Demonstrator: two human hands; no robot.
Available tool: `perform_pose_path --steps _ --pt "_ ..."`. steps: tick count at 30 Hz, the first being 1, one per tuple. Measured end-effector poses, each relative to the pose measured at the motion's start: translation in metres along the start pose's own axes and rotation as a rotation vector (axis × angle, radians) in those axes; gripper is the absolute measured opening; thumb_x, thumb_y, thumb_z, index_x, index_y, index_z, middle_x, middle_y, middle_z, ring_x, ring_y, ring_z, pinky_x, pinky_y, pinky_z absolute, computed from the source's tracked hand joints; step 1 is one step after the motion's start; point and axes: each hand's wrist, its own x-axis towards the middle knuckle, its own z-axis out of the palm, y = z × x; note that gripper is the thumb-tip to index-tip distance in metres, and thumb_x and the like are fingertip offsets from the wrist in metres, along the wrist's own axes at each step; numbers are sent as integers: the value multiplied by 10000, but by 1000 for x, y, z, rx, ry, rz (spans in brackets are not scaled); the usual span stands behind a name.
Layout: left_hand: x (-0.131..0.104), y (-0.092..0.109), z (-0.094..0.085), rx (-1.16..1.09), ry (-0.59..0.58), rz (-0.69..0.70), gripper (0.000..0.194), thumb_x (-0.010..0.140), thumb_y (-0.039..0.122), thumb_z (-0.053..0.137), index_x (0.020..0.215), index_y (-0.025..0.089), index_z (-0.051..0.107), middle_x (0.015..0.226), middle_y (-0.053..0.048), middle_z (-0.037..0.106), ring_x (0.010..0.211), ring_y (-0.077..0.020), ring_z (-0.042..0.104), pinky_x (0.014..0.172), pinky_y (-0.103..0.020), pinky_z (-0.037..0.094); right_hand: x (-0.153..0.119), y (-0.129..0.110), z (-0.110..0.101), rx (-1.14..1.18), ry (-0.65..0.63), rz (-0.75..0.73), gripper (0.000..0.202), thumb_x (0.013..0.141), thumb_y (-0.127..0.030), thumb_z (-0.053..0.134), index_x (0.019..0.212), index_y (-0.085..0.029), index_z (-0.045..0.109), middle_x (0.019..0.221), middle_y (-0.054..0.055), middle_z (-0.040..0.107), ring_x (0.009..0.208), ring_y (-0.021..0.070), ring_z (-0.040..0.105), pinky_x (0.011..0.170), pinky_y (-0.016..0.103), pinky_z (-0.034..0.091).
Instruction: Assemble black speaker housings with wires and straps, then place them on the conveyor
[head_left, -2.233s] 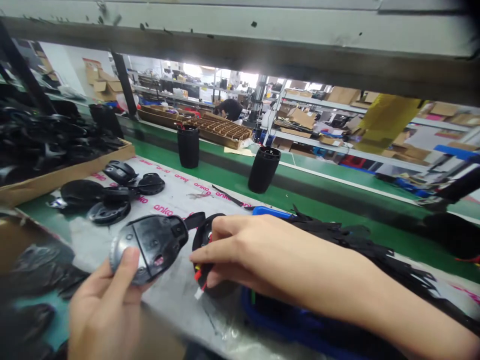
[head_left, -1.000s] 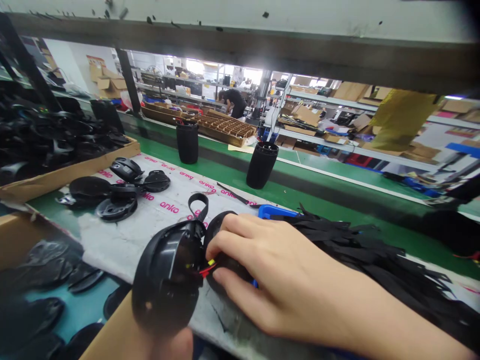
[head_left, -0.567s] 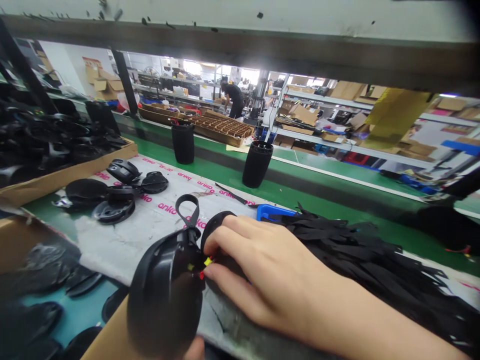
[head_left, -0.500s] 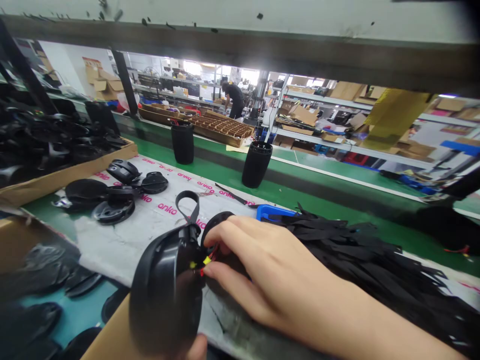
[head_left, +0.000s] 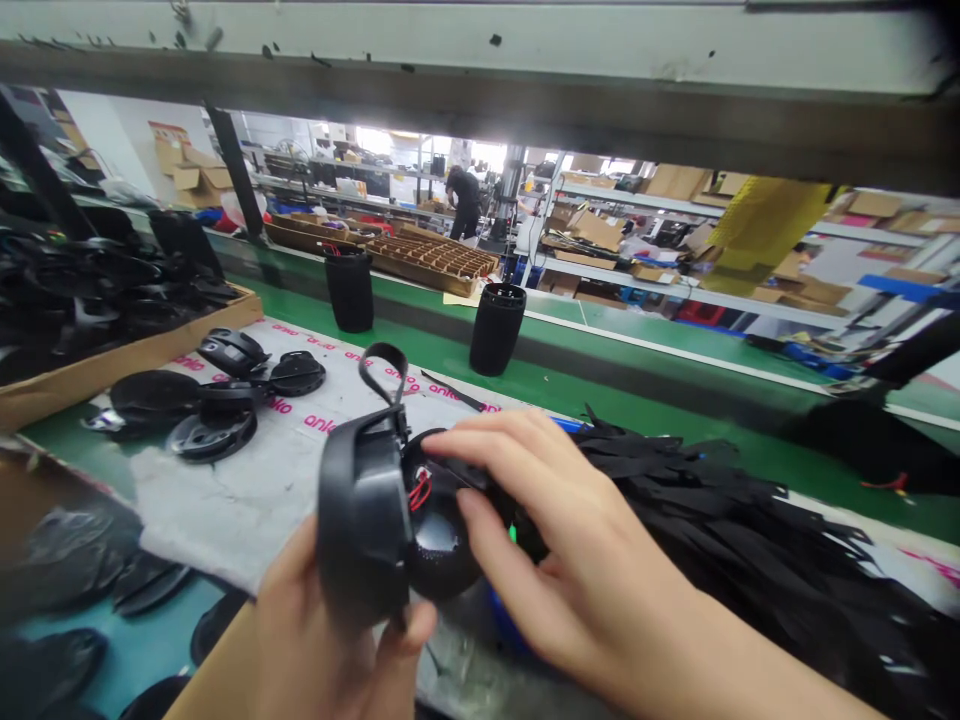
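Note:
My left hand [head_left: 330, 620] is closed round a black plastic end cap [head_left: 364, 520], held tilted on its side. A black strap loop [head_left: 384, 370] stands up from the cap's upper edge. Just right of the cap is a glossy black round part [head_left: 442, 540], with red wires [head_left: 420, 490] and a small white connector on its face. My right hand [head_left: 555, 530] curls over this part's right side, thumb and fingers against it. A spot of green shows beside the thumb. The inside of the cap is turned away from view.
Black strips [head_left: 720, 530] lie heaped on the right. Two black cylinders [head_left: 499, 330] stand on the green bench behind. Black caps [head_left: 214, 430] rest on printed white sheeting at left, near a cardboard box [head_left: 142, 350] of black parts. A shelf beam [head_left: 480, 90] crosses overhead.
My right fingers have left the yellow and red wire ends and now lie against the round part. The cap has turned and shifted right, showing more of my left hand.

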Motion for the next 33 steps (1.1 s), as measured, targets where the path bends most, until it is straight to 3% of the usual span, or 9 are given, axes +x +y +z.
perform_pose_path --steps 2,5,7,9,11,15,20,26,33 --pt "10 4 -1 -9 59 111 576 831 72 679 1274 433 604 1499 72 427 1410 -282 399 1168 -459 398 -12 0 -1 -23 127 82 407 892 -35 470 1273 -161 537 1285 67 600 1215 171 515 1072 288 414" --pt "27 2 -7 -55 -119 199 571 848 32 622 1256 430 621 1532 102 386 1447 -202 344 1207 -320 327 -35 2 5 7 175 236 609 873 -64 472 1449 -225 353 1485 54 446 1354 185 431 1164 342 356" --pt "35 -3 -11 -181 -270 181 666 863 96 646 1424 397 451 1551 15 399 1428 -208 385 1155 -314 392 -48 6 14 84 139 327 740 881 -103 494 1535 -256 186 1595 52 288 1451 213 318 1211 414 294" --pt "42 -4 -13 -363 -297 112 898 854 210 710 1526 442 161 1526 -35 448 1400 -240 432 1091 -379 462 -54 9 24 194 77 424 867 881 -188 590 1571 -258 69 1640 69 180 1502 258 208 1222 475 253" --pt "47 -4 -11 -475 -293 3 1032 784 364 792 1518 487 78 1501 -22 483 1366 -243 476 1052 -374 494 -52 13 34 320 18 499 1047 819 -310 742 1582 -239 29 1640 109 173 1504 315 190 1206 508 273" --pt "61 -5 -6 -328 -369 -103 978 641 434 883 1471 407 367 1434 37 558 1268 -160 569 1008 -142 444 -38 17 49 528 71 485 1120 680 -358 886 1553 -239 195 1533 126 399 1400 335 405 1138 475 392" --pt "80 -5 -13 -337 -457 -182 771 654 395 858 1360 308 561 1231 29 707 1050 -154 693 873 -119 507 -32 22 51 537 125 427 939 653 -251 891 1448 -248 391 1410 84 528 1293 287 514 1084 408 441" --pt "102 -13 -29 -173 -672 -20 849 582 455 890 1355 321 569 1263 -26 688 1106 -252 673 969 -283 509 -27 34 36 567 -14 325 938 618 -194 895 1423 -234 415 1375 58 545 1252 252 540 1064 345 446" --pt "88 -27 -29 -109 -682 6 847 637 382 825 1406 349 471 1403 23 578 1241 -194 585 996 -163 443 -25 42 29 640 -90 217 971 652 -165 887 1460 -229 352 1429 49 500 1298 206 508 1102 265 389"
